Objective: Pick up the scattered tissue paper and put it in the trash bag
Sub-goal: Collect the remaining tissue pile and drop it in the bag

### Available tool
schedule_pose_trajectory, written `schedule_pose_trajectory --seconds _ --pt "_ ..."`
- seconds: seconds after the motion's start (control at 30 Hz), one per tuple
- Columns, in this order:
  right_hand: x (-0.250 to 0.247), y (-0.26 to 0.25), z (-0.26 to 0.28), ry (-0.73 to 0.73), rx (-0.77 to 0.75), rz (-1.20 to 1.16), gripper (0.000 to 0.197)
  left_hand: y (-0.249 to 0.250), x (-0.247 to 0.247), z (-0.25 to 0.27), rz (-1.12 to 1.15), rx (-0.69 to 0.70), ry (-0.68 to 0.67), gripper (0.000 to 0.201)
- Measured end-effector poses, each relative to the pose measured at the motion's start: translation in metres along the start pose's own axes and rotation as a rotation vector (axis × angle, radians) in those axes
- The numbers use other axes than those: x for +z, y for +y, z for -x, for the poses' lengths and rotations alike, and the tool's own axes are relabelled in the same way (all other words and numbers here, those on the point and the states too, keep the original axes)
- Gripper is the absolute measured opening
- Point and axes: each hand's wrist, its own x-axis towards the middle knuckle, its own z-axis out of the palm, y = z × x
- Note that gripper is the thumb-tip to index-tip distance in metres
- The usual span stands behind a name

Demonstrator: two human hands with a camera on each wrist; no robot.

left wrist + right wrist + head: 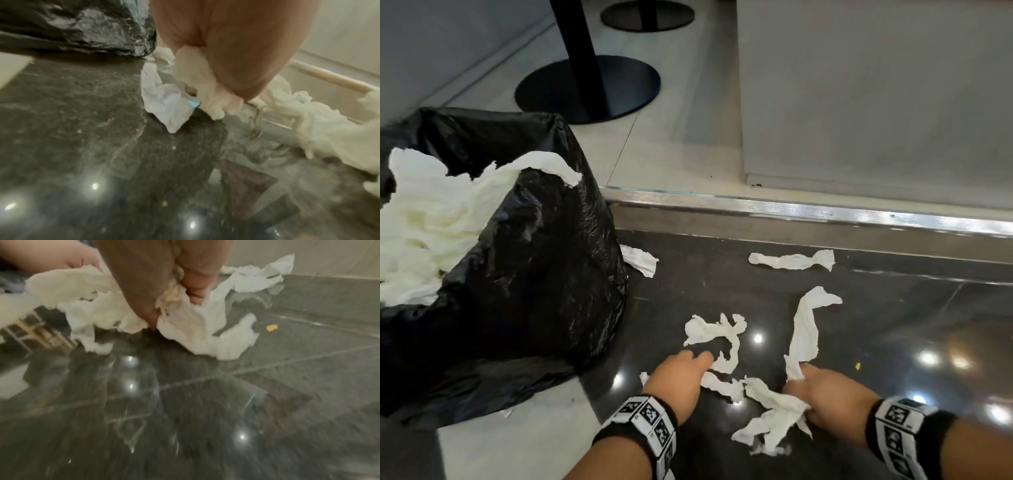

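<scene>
Several white tissue pieces lie on the dark polished floor [893,308]. My left hand [681,373] is low over the floor and grips a crumpled tissue piece [197,91]; a twisted strip [719,334] lies just beyond it. My right hand [825,394] pinches a long tissue strip [806,329] and a ragged clump [774,414], seen bunched between its fingers [193,288]. The black trash bag [524,274] stands open at the left, heaped with white tissue [434,219]. Two more pieces lie farther off: one [642,260] by the bag, one [794,260] near the step.
A metal-edged step [808,210] crosses the floor behind the tissues, with a pale wall panel [876,102] above it. A black round table base [589,89] stands beyond the bag. A small yellow crumb [857,366] lies to the right.
</scene>
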Motion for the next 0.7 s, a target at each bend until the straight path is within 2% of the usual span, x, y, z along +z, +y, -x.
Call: schedule_pose_trajectory --seconds 0.17,0.27,0.37,0.43,0.5,0.57,0.63,0.7 --pt "-0.046 0.002 -0.006 0.268 0.066 -0.112 0.011 -0.002 -0.018 0.015 0.002 -0.029 0.062 0.019" --pt "-0.061 0.006 -0.01 0.36 0.169 -0.09 0.004 -0.002 -0.027 0.03 0.023 -0.041 0.127 0.024" --pt "-0.062 0.015 -0.016 0.285 0.247 -0.053 0.017 -0.002 -0.037 0.038 -0.011 -0.058 0.138 0.035" --pt "-0.052 0.021 -0.022 0.179 0.282 0.02 0.031 -0.002 -0.046 0.041 -0.048 -0.071 0.121 0.028" --pt "-0.037 0.022 -0.029 0.078 0.235 0.152 0.036 -0.002 -0.056 0.044 -0.031 -0.076 0.13 0.019" --pt "-0.023 0.019 -0.034 0.057 0.15 0.235 0.032 -0.003 -0.067 0.046 0.014 -0.065 0.16 0.012" --pt "-0.019 0.022 -0.038 0.114 0.142 0.168 0.023 -0.005 -0.081 0.046 0.045 -0.052 0.213 0.004" --pt "-0.026 0.025 -0.041 0.145 0.154 0.091 0.016 -0.008 -0.094 0.042 0.057 -0.057 0.243 0.009"
